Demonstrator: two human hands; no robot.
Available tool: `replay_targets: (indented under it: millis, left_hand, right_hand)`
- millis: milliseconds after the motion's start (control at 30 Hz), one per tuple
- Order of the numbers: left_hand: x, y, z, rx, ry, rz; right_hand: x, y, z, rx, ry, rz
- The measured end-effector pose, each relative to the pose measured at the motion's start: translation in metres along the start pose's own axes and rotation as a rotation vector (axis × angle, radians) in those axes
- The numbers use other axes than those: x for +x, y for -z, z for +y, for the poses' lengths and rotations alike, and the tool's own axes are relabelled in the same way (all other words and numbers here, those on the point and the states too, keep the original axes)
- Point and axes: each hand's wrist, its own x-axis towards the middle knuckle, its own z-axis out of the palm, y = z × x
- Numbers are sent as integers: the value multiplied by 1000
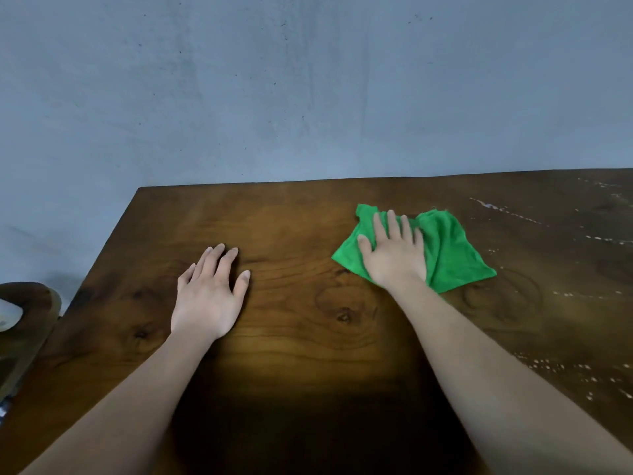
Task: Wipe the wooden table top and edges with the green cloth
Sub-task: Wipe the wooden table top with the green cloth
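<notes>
The dark wooden table (291, 228) fills the lower half of the view. A crumpled green cloth (452, 248) lies on it right of centre. My right hand (394, 252) presses flat on the cloth's left part, fingers spread and pointing away from me. My left hand (209, 293) rests palm down on the bare wood to the left, fingers apart, holding nothing. White specks and streaks (496, 207) mark the wood to the right of the cloth.
A blue-grey wall (308, 90) stands right behind the table's far edge. The table's left edge runs diagonally at the left. Beyond it, at the far left, sits a dark wooden object (30, 323) with something pale on it.
</notes>
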Motion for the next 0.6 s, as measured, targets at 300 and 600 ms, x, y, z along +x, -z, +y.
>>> replay_targets:
  millis: [300,600]
  left_hand:
    - [-4,7,1,-27,-6,-18]
    - [-9,11,1,-64,-31,-11]
  right_hand:
    - [-172,-23,-61,-22,380,-91]
    - [-238,-27,4,-7,601,-67]
